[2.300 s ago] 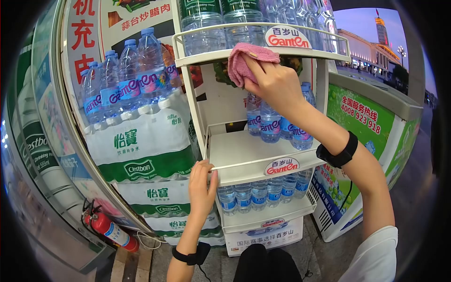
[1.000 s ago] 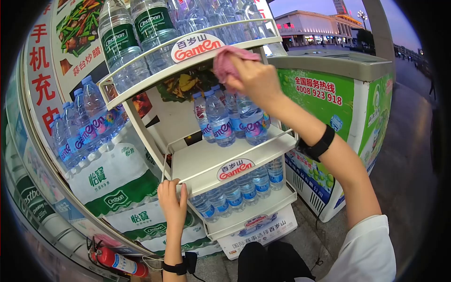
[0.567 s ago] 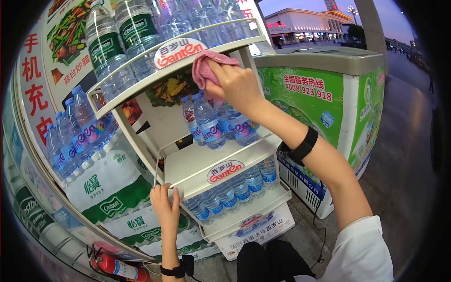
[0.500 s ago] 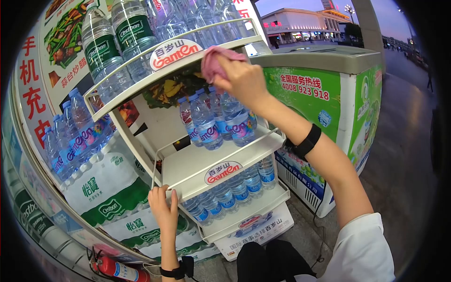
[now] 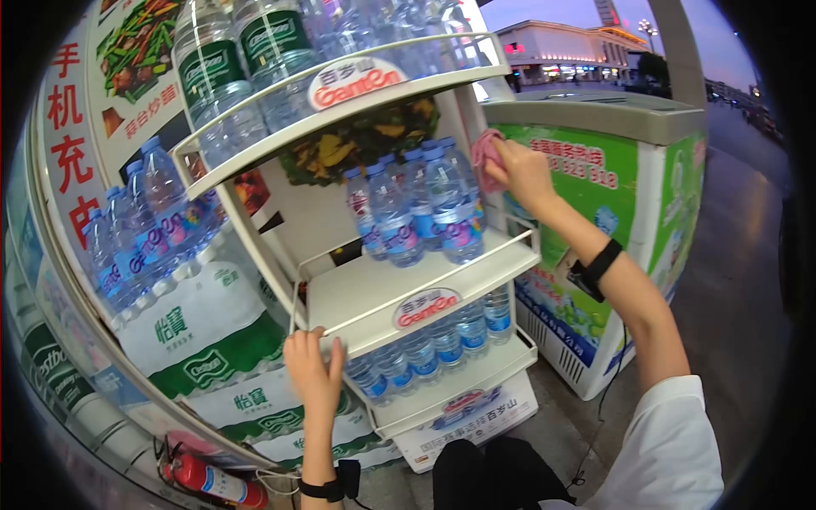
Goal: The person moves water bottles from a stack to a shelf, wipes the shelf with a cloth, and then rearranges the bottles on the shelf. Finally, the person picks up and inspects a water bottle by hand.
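Note:
My right hand [image 5: 527,177] is closed round a pink cloth [image 5: 488,161], held against the right side of the white display rack [image 5: 473,127]. Bottles of water [image 5: 395,217] with blue caps stand on the middle shelf [image 5: 361,289], just left of the cloth. At that shelf's front left corner, my left hand [image 5: 313,374] grips the edge with its fingers, the thumb pointing up. Larger green-labelled bottles [image 5: 276,51] fill part of the top shelf, behind a wire rail. More small bottles [image 5: 425,353] line the lower shelf.
A green chest freezer [image 5: 586,204] stands close on the right. Shrink-wrapped bottle packs [image 5: 212,331] are stacked on the left, with loose bottles [image 5: 153,221] on top. A red fire extinguisher [image 5: 217,483] lies low at left. A dark cable [image 5: 608,391] hangs by the freezer.
My right hand has moved the cloth from the top shelf's front right edge down and right to the rack's side. My left hand stays at the middle shelf's corner; the view has shifted slightly.

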Motion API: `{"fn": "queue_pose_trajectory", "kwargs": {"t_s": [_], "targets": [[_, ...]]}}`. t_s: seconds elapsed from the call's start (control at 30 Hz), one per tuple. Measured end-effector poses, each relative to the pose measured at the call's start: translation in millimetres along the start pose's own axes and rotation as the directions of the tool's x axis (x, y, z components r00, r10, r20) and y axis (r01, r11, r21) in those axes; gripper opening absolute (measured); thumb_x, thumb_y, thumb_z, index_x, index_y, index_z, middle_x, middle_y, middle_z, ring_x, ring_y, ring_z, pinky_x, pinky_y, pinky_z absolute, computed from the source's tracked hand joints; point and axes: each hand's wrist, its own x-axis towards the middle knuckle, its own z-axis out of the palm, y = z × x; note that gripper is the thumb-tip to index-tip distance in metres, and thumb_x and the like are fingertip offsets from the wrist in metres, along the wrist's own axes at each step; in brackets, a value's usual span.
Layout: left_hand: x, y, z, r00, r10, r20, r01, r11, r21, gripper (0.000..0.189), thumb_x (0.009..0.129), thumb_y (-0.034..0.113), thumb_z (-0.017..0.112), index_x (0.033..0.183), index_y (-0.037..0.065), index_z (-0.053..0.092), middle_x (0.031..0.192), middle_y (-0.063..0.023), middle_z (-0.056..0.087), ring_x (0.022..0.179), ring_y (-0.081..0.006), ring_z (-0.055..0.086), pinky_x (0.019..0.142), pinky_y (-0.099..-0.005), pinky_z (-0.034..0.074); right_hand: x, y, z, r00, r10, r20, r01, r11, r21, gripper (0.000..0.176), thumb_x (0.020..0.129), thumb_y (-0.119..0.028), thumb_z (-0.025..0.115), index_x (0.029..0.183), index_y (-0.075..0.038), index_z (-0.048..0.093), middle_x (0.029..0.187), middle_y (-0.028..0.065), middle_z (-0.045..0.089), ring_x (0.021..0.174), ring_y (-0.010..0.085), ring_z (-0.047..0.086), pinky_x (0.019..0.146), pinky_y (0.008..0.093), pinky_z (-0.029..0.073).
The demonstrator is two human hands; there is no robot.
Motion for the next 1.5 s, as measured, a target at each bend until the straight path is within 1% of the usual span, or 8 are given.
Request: {"fn": "queue_pose_trajectory", "kwargs": {"t_s": [0.43,0.6,0.7,0.93,1.03,1.17,1.33,1.5], "targets": [[-20,13,-56,0.998,-0.063,0.0,0.06,0.944,-0.324,0.029,0.075,0.003,0.063,0.103,-0.001,0.058,0.108,-0.0132,0.059,0.101,-0.0294,0.054,0.096,-0.0443,0.038,3,-26,-67,0.995,0.067,0.076,-0.083,0.97,0.23,0.031,0.078,-0.021,0.064,0.102,0.0,0.063,0.088,0.0181,0.064,0.075,0.0338,0.063,0.068,0.0359,0.049],[-52,68,-145,0.986,-0.115,0.122,0.135,0.113,-0.984,0.024,0.079,0.019,0.065,0.064,0.003,0.054,0.069,-0.0106,0.056,0.063,-0.0225,0.058,0.063,-0.0368,0.051,-5,-44,-71,0.913,0.094,0.396,-0.221,0.931,0.289,0.035,0.077,-0.022,0.065,0.102,0.002,0.062,0.087,0.0201,0.063,0.076,0.0345,0.062,0.068,0.0366,0.048],[-15,83,-160,0.904,0.402,-0.148,-0.048,-0.247,-0.968,0.014,0.08,-0.001,0.061,0.093,-0.004,0.065,0.105,-0.0209,0.059,0.093,-0.0321,0.059,0.076,-0.0354,0.053,-9,-59,-59,0.92,-0.001,0.392,-0.148,0.925,0.35,0.036,0.076,-0.022,0.065,0.101,0.003,0.062,0.087,0.0206,0.063,0.076,0.0353,0.062,0.068,0.037,0.048],[-32,93,-160,0.939,0.316,-0.136,-0.023,-0.336,-0.941,0.005,0.079,-0.006,0.061,0.078,-0.006,0.066,0.089,-0.0198,0.063,0.078,-0.029,0.061,0.067,-0.031,0.056,6,-99,-50,0.884,-0.118,0.452,-0.125,0.872,0.474,0.037,0.076,-0.027,0.063,0.1,0.002,0.063,0.085,0.0211,0.063,0.076,0.0365,0.062,0.068,0.0383,0.048],[-25,79,-158,0.889,0.451,0.075,0.1,-0.032,-0.994,0.011,0.085,0.002,0.058,0.092,0.0,0.066,0.087,-0.0108,0.064,0.079,-0.0224,0.057,0.068,-0.0367,0.051,20,-121,-39,0.836,-0.201,0.51,-0.108,0.852,0.513,0.037,0.076,-0.029,0.063,0.1,0.0,0.064,0.084,0.0208,0.063,0.076,0.0369,0.061,0.068,0.0393,0.048],[-11,40,-112,0.969,0.139,0.204,-0.001,0.828,-0.561,0.024,0.076,0.0,0.062,0.099,0.001,0.059,0.096,-0.0113,0.064,0.094,-0.0293,0.06,0.086,-0.0412,0.045,58,-163,1,0.723,-0.403,0.561,-0.009,0.807,0.591,0.036,0.077,-0.031,0.063,0.101,-0.004,0.065,0.081,0.0207,0.063,0.074,0.0376,0.061,0.068,0.0405,0.048],[15,-17,-41,1.0,0.01,-0.013,-0.013,0.974,-0.225,0.019,0.08,0.005,0.06,0.098,0.0,0.058,0.102,-0.0136,0.06,0.104,-0.0331,0.055,0.089,-0.0409,0.042,82,-217,83,0.551,-0.572,0.607,0.337,0.819,0.464,0.037,0.079,-0.025,0.064,0.113,-0.009,0.06,0.103,0.0219,0.062,0.091,0.0378,0.059,0.077,0.0411,0.048],[-2,-47,-2,0.998,-0.001,-0.066,-0.02,0.951,-0.307,0.011,0.081,0.004,0.057,0.091,-0.001,0.055,0.094,-0.0143,0.058,0.103,-0.0353,0.055,0.09,-0.0432,0.042,78,-264,144,0.249,-0.518,0.818,0.188,0.855,0.484,0.048,0.079,-0.026,0.065,0.123,-0.011,0.054,0.113,0.0201,0.058,0.099,0.0382,0.057,0.084,0.0426,0.047]]}}
